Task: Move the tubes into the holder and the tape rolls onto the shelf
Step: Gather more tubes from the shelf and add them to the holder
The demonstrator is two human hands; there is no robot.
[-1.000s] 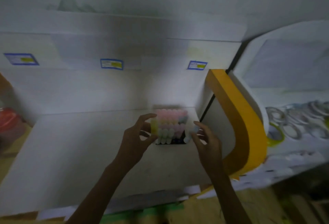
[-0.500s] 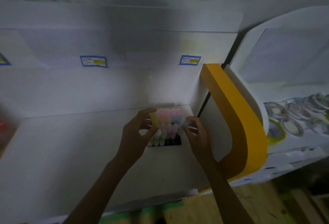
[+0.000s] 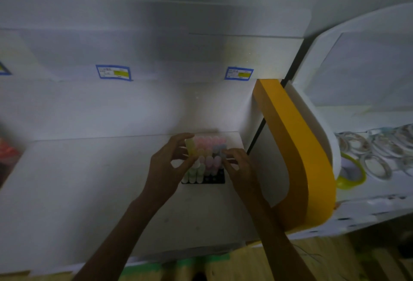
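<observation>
Tubes (image 3: 206,157) first: they're a bunch of pastel ones, pink, yellow, blue, white-ish, standing upright and packed tight in a black holder (image 3: 215,179) on a white shelf (image 3: 89,187). Left hand (image 3: 166,169) is pinching a yellow tube (image 3: 190,146) at the pack's left edge, thumb and curled fingers around it, and that tube sits a bit higher than its neighbours. Right hand (image 3: 239,166) is on the pack's right side with fingers curled in at the tube tops; looks like it's pinching a pale blue tube (image 3: 222,150), but it's blurry and dim enough that I wouldn't swear which one. The holder's front right corner shows bare black with a few holes; the rest is hidden under the tubes and the hands.

Moving out from the hands: just right of the holder the shelf ends at a white side wall, and past that is a thick yellow curved band (image 3: 297,157) sweeping down and around. Further right, on another white shelf (image 3: 368,191), a row of tape rolls (image 3: 375,160) lies flat, mostly clear or white rings, with a yellow-green roll (image 3: 352,175) closest to the band. Above and behind the hands, two blue-bordered labels (image 3: 113,72) are stuck on the white shelf edge. Far left, something red (image 3: 7,153) that's too blurred to tell. Bottom edge shows wooden floor and a strip of green tape (image 3: 201,260).
</observation>
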